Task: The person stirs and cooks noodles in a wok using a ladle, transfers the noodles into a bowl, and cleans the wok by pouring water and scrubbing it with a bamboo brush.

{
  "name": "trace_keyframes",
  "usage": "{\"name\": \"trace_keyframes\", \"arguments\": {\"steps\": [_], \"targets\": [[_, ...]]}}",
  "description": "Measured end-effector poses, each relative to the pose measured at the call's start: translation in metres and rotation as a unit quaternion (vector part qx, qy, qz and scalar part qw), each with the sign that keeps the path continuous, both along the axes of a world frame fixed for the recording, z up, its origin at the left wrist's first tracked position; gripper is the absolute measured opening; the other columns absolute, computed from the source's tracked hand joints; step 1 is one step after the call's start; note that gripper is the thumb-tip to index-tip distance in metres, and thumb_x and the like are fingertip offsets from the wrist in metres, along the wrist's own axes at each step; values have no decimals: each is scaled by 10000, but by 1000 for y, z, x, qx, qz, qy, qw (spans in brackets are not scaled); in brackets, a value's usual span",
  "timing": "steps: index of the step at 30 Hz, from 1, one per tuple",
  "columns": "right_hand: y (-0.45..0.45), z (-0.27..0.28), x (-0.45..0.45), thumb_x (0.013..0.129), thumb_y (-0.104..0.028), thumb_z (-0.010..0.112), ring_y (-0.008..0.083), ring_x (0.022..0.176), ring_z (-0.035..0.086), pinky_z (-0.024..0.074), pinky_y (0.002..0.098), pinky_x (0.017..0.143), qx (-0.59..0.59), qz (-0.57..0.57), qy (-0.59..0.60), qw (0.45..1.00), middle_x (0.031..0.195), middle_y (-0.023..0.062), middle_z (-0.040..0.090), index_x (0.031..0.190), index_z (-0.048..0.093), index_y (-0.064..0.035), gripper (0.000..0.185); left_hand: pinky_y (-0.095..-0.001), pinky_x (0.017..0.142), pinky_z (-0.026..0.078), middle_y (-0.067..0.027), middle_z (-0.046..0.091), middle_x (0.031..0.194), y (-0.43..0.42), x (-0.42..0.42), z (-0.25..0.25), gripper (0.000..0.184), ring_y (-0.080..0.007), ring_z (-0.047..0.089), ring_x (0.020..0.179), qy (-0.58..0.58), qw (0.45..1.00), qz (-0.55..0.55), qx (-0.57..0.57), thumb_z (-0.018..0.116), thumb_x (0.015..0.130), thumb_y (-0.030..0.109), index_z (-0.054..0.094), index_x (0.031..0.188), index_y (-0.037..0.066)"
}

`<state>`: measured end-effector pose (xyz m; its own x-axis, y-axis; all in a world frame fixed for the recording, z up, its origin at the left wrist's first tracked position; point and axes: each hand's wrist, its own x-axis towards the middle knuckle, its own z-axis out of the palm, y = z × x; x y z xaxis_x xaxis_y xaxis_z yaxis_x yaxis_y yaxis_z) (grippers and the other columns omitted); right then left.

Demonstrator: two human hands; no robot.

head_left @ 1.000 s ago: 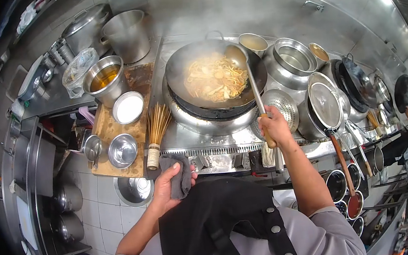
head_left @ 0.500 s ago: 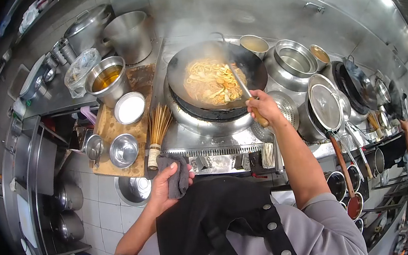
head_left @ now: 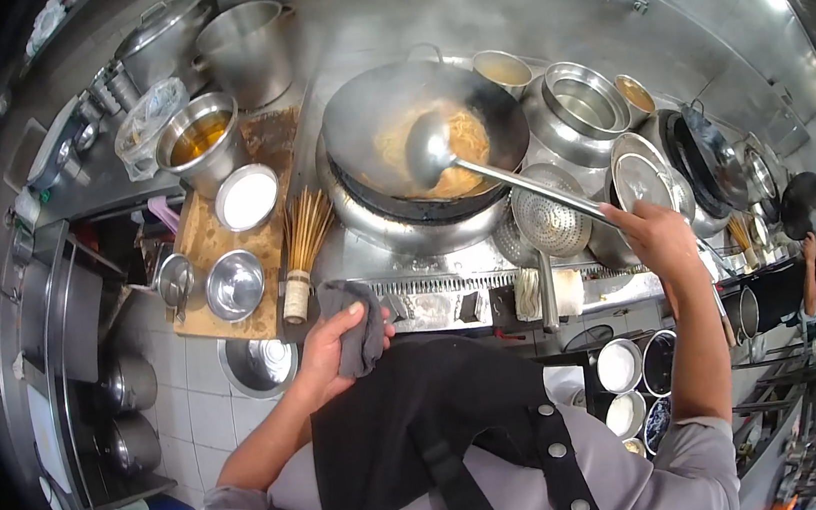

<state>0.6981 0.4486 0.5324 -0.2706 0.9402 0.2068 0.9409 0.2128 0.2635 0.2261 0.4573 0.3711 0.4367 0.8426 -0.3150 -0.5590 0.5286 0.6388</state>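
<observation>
Working over a steaming wok (head_left: 353, 125) appears to be the step in hand; noodles (head_left: 471, 152) lie inside, towards six o'clock. Over them sits the bowl of a long-handled ladle (head_left: 430, 150), though whether it touches them I cannot tell. The right hand (head_left: 663, 238), at four o'clock from the wok, is closed around the far end of the handle. The left hand (head_left: 324, 357), at seven o'clock, has its fingers wrapped about a folded grey cloth (head_left: 368, 328). Moving the ladle from here would call for a firm grip and a bowl kept within the rim. Compared with half a second ago, the right hand is farther out, the handle slants lower, and the bowl hides more noodles; the cloth remains held.
</observation>
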Motion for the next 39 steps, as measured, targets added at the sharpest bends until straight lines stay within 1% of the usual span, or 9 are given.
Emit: {"name": "trace_keyframes", "arguments": {"steps": [4, 5, 9, 18, 19, 21, 27, 33, 39], "targets": [[-55, -5, -2, 840, -24, 658, 282, 634, 620, 519, 409, 608, 30, -31, 54, 998, 771, 99, 586, 1374, 638, -232, 574, -389, 766, 618, -178, 683, 1070, 4, 9, 7, 319, -290, 713, 910, -20, 999, 19, -41, 642, 979, 203, 569, 1213, -2], [-66, -14, -2, 829, 11, 652, 227, 608, 586, 512, 383, 603, 7, -39, 185, 982, 759, 84, 579, 1391, 614, -151, 586, -391, 771, 620, -177, 685, 1070, 6, 9, 6, 321, -287, 715, 912, -24, 999, 12, -36, 648, 976, 199, 566, 1218, 5], [-102, -27, -24, 836, 119, 622, 54, 595, 486, 444, 241, 572, -141, -151, 581, 787, 737, -30, 543, 1413, 519, 74, 587, -389, 773, 621, -178, 685, 1076, 9, 15, 7, 321, -285, 716, 917, -28, 999, -2, -38, 651, 974, 193, 564, 1221, 9], [-106, 6, -29, 836, 75, 656, 65, 599, 511, 406, 242, 568, -257, -171, 563, 767, 702, -2, 555, 1417, 552, 16, 593, -381, 773, 626, -180, 681, 1092, 14, 15, 3, 325, -287, 718, 921, -21, 999, -6, -40, 649, 975, 186, 554, 1232, 11], [-96, 3, -32, 839, 27, 672, 94, 601, 530, 426, 263, 585, -256, -165, 482, 821, 694, 32, 560, 1412, 560, 0, 584, -381, 773, 625, -180, 681, 1091, 14, 15, 1, 326, -286, 717, 919, -24, 999, -5, -42, 648, 976, 187, 553, 1233, 11], [-70, -19, -36, 840, -92, 709, 183, 614, 578, 476, 319, 639, -242, -184, 382, 873, 694, 110, 571, 1390, 577, -29, 569, -381, 772, 625, -180, 680, 1090, 12, 15, 1, 328, -285, 717, 917, -27, 999, -3, -43, 648, 976, 188, 552, 1235, 11], [-11, -140, -77, 878, -74, 683, 162, 606, 569, 478, 310, 611, -85, -114, 492, 859, 714, 101, 584, 1400, 547, -7, 543, -378, 776, 620, -178, 680, 1089, 5, 10, 4, 331, -278, 712, 923, -17, 1000, 2, -21, 648, 977, 203, 558, 1228, 7], [-33, -95, -81, 886, 21, 658, 94, 543, 545, 452, 237, 486, -216, -118, 750, 614, 757, 48, 612, 1456, 487, -22, 597, -376, 778, 616, -169, 681, 1088, -1, -4, -1, 350, -276, 709, 923, -13, 999, 37, -37, 651, 976, 218, 560, 1237, 3], [-13, -92, -72, 899, -1, 654, 98, 547, 547, 449, 244, 498, -245, -138, 681, 677, 762, 55, 621, 1418, 526, 11, 535, -378, 776, 613, -167, 675, 1091, -4, -5, 3, 365, -284, 707, 925, -9, 999, 42, -31, 657, 973, 226, 556, 1249, 10]]}}
